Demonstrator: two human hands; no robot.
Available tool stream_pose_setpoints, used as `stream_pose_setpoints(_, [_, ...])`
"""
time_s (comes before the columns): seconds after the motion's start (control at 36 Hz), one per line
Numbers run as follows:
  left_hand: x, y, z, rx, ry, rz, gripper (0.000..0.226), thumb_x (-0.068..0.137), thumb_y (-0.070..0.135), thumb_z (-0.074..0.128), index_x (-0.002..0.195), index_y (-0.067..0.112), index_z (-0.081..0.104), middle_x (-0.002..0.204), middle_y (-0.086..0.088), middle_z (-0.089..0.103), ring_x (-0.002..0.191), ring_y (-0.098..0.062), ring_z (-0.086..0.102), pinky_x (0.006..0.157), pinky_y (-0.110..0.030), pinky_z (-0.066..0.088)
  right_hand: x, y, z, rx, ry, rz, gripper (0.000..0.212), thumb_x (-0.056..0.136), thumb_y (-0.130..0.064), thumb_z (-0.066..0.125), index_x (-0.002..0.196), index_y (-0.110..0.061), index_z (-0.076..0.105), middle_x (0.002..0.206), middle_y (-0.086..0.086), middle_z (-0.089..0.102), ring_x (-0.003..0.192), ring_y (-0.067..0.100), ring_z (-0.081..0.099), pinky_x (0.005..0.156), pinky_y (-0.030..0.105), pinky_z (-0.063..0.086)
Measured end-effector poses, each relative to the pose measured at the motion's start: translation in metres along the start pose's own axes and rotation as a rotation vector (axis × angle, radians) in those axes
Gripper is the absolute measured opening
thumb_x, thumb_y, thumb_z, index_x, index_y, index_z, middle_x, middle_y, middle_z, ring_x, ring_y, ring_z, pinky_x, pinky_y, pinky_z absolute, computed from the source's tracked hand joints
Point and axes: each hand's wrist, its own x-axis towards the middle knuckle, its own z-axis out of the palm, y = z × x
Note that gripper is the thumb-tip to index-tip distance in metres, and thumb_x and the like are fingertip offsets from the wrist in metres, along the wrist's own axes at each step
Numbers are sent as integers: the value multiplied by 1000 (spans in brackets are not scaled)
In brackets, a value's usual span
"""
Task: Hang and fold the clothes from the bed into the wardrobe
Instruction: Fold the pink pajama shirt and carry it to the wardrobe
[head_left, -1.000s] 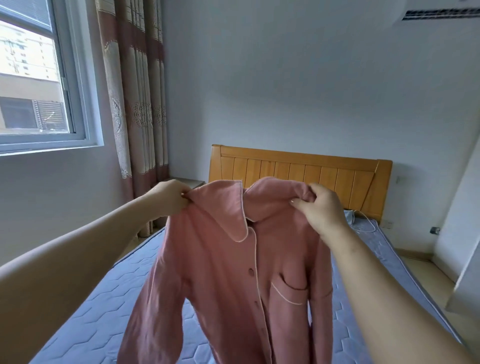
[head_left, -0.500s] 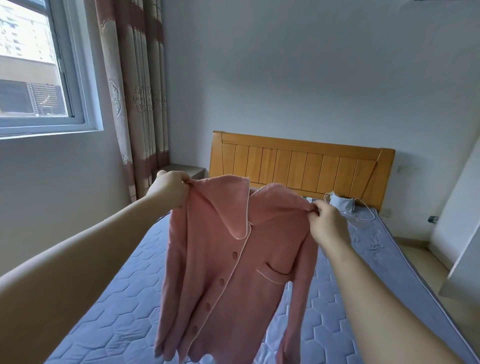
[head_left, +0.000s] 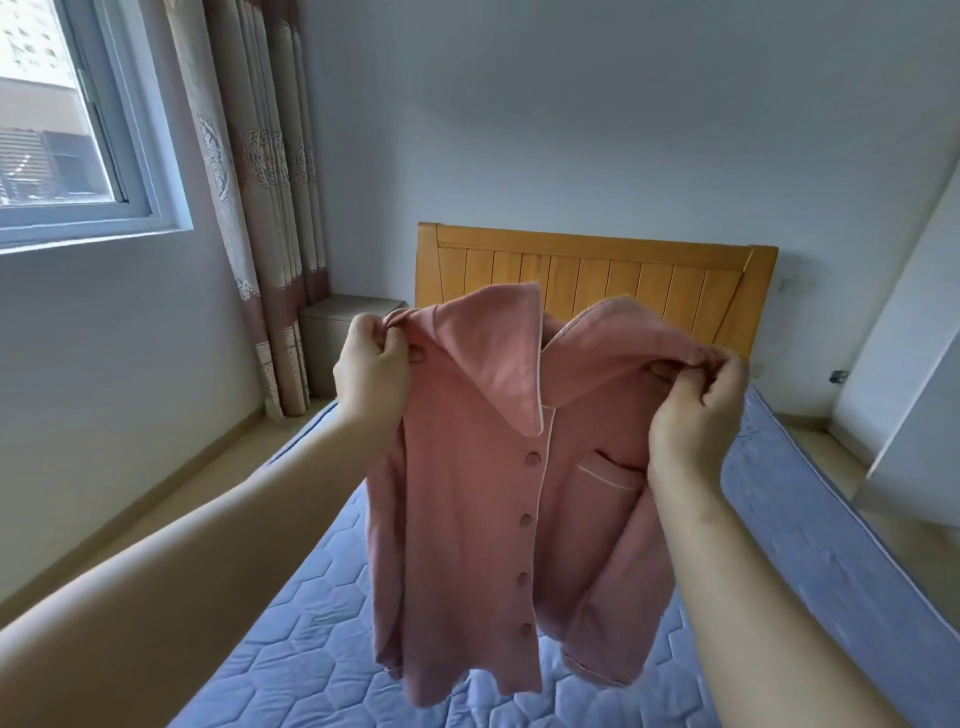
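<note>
the bed (head_left: 311, 649) runs from 6 toward 12 o'clock. the pink shirt (head_left: 467, 493) hangs above it at centre, buttoned front facing the camera, probably so it drops flat for a hanger. the left grip (head_left: 371, 374) at 10 o'clock and the right grip (head_left: 696, 415) at 2 o'clock each pinch a shoulder.

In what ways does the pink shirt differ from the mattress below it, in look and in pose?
The pink shirt is plain cloth with white piping and buttons; the mattress is blue, quilted in hexagons. The shirt hangs upright in the air, held at its shoulders by the left hand and the right hand; the mattress lies flat. Both are soft textiles.
</note>
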Motion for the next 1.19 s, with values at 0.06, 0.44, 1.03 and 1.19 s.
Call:
stream_pose_setpoints(0.06, [-7, 6, -10, 11, 20, 100, 24, 93, 18, 43, 71, 26, 43, 67, 15, 53, 64, 2, 49, 58, -8, 36, -13, -10, -3, 10, 52, -41, 16, 98, -8, 33, 96, -20, 44, 84, -21, 48, 68, -27, 46, 60, -5, 33])
stream_pose_setpoints(0.44, [-20, -91, 10, 186, -175, 78, 7, 94, 18, 44, 89, 21, 47, 72, 14, 50, 65, -1, 45, 60, -31, 29, -63, 79, -20, -269, 100, 53, 11, 97, -14, 39, 100, -20, 47, 93, -7, 54, 83, 10, 46, 68, 16, 30])
stream_pose_setpoints(1.03, [95, -320, 236, -35, -611, -465, 73, 93, -8, 44, 149, 15, 3, 150, -7, 22, 137, -19, 30, 107, -29, 29, 69, 394, 93, -542, -515, 405, 72, 93, -4, 46, 150, -16, 5, 158, 6, 0, 146, 17, 0, 115, 27, 1])
stream_pose_setpoints(1.19, [42, -411, 199, 697, -1068, -356, 72, 91, 13, 57, 149, 19, 15, 155, -4, 21, 141, -20, 24, 111, -25, 23, -7, 446, 59, -645, -713, 563, 70, 94, -10, 50, 150, -21, 8, 159, 3, -1, 146, 15, 4, 110, 17, 4])
